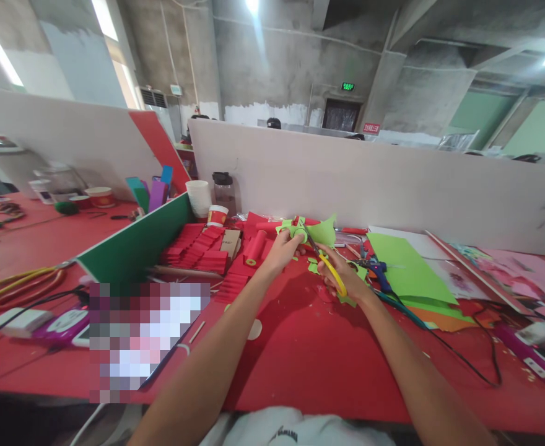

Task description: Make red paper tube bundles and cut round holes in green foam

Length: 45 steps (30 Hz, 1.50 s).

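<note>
My left hand (285,249) is closed on a piece of light green paper (321,231), holding it up over the red table. In my right hand (340,272) is a pair of scissors with yellow handles (332,272); the fingers are wrapped round the handles. The blades reach the green paper beside my left fingers. Small green paper scraps (313,265) lie on the table below the hands. Just left of my left hand is a red paper roll (256,249), next to several folded red paper strips (193,248).
A blue glue gun (382,272) with a cable and green paper sheets (409,263) lie to the right. On the left are a green divider (135,241), a blurred-out screen (156,337) and paper cups (199,198). A white partition (370,179) runs along the back.
</note>
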### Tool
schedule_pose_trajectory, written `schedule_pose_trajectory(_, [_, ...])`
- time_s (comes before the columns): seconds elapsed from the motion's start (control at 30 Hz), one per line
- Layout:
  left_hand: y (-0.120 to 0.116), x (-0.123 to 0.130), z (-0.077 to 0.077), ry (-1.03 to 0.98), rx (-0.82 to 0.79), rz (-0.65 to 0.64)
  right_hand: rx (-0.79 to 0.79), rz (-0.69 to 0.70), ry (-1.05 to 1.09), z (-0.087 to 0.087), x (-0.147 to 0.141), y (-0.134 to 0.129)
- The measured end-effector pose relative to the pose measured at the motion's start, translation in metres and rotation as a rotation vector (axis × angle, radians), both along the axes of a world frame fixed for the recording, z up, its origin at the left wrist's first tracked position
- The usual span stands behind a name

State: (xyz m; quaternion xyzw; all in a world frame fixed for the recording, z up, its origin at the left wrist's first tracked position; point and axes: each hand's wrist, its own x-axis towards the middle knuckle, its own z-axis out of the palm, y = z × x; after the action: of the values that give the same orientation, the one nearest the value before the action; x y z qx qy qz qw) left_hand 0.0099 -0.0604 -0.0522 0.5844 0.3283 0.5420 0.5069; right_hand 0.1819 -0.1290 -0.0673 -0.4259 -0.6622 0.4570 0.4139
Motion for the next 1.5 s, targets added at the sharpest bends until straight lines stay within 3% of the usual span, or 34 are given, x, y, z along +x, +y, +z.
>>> schedule_pose_trajectory(0.53, [-0.004,-0.003,0.000,0.084,-0.006,-0.036,-0.084,0.063,-0.026,0.001,0.012,0.000])
schedule_pose_trajectory(1.0, [-0.002,-0.006,-0.001,0.069,-0.045,-0.059,-0.062,0.038,-0.034,0.002,0.007,0.000])
schedule_pose_trajectory(1.5, [0.006,-0.016,-0.006,0.214,-0.025,-0.110,-0.040,0.093,-0.096,0.006,0.013,-0.004])
